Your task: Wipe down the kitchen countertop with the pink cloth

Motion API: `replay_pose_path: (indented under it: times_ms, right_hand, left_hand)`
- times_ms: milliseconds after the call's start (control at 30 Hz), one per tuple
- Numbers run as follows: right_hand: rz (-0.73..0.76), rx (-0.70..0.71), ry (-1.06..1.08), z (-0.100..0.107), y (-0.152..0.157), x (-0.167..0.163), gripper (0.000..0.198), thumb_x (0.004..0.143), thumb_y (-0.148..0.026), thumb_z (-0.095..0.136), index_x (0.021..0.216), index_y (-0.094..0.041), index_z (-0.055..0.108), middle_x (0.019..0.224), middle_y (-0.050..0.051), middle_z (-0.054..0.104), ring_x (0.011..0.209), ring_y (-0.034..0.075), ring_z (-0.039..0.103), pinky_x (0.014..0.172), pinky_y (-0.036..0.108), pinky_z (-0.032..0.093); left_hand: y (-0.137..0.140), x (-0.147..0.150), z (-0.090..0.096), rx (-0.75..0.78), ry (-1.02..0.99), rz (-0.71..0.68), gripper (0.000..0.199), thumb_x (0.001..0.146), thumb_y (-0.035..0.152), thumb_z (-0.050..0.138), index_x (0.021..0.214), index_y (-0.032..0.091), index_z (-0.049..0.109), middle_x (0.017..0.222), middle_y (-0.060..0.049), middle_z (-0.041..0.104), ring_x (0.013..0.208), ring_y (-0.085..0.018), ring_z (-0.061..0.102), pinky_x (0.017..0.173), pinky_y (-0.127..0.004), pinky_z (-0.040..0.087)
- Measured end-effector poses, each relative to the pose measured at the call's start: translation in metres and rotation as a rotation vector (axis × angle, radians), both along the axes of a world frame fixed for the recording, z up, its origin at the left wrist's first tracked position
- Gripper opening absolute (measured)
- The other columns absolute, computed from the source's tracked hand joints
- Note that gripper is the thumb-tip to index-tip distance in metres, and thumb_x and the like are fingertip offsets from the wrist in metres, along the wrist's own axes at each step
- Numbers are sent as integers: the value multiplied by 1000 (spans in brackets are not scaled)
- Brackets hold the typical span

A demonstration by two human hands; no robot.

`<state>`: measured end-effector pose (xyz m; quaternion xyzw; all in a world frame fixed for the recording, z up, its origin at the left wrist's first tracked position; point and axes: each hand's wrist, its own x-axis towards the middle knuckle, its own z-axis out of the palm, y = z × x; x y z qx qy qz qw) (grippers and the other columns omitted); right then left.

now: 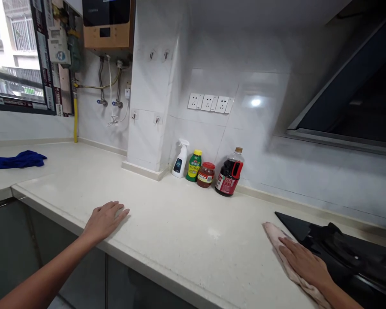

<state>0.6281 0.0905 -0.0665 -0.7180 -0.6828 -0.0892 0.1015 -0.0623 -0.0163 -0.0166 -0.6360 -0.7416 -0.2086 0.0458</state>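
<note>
My left hand rests near the front edge of the pale countertop, its fingers stretched out and nothing in them. On the right, my right hand lies flat on a pinkish-white cloth, fingers extended. This cloth is spread along the side of the black gas stove, with part of it hidden under my palm and wrist.
Against the wall stand a white spray bottle, a green squeeze bottle, a red-lidded jar and a large dark sauce bottle. A blue cloth lies far left. The range hood overhangs the stove.
</note>
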Motion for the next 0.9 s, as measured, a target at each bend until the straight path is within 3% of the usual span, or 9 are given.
replay_pose_path:
  times_ms: [100, 167, 400, 600, 733, 900]
  right_hand:
    - [-58, -122, -42, 23, 0, -69, 73, 91, -47, 14, 149, -19, 49, 155, 2, 40, 144, 27, 34, 118, 50, 31]
    - [17, -153, -53, 36, 4, -119, 68, 96, -41, 14, 151, -17, 46, 158, 3, 36, 146, 30, 30, 119, 53, 28]
    - [396, -171, -26, 60, 33, -292, 54, 106, -39, 23, 153, -21, 41, 161, 3, 30, 148, 28, 22, 119, 52, 22]
    - [765, -240, 26, 77, 8, -428, 53, 108, -44, 25, 155, -22, 36, 163, 5, 26, 150, 29, 15, 120, 57, 14]
    - [964, -275, 44, 83, -28, -480, 55, 108, -48, 26, 156, -23, 33, 164, 4, 23, 150, 30, 12, 120, 58, 11]
    - [1127, -318, 127, 78, -57, -484, 54, 107, -46, 26, 154, -21, 38, 163, 8, 24, 150, 33, 11, 120, 61, 9]
  left_hand:
    - [3, -3, -5, 16, -16, -7, 55, 96, 59, 36, 127, 27, 66, 146, -9, 58, 142, -29, 44, 109, -49, 36]
    - [4, -5, -7, 28, -24, -13, 55, 96, 61, 35, 128, 28, 66, 145, -8, 59, 142, -29, 44, 109, -49, 36]
    - [7, -7, -6, 14, -78, 3, 59, 96, 64, 33, 131, 29, 64, 146, -7, 58, 140, -30, 46, 111, -50, 34]
    - [5, -4, -1, 24, -104, -1, 62, 96, 65, 32, 131, 26, 65, 144, -9, 60, 137, -32, 49, 112, -50, 33]
    - [3, -2, 1, 54, -106, -4, 64, 97, 63, 29, 137, 23, 60, 144, -10, 60, 136, -30, 50, 112, -47, 34]
    - [3, -4, 1, 81, -123, -17, 61, 98, 59, 26, 136, 24, 59, 144, -7, 61, 136, -28, 51, 110, -45, 36]
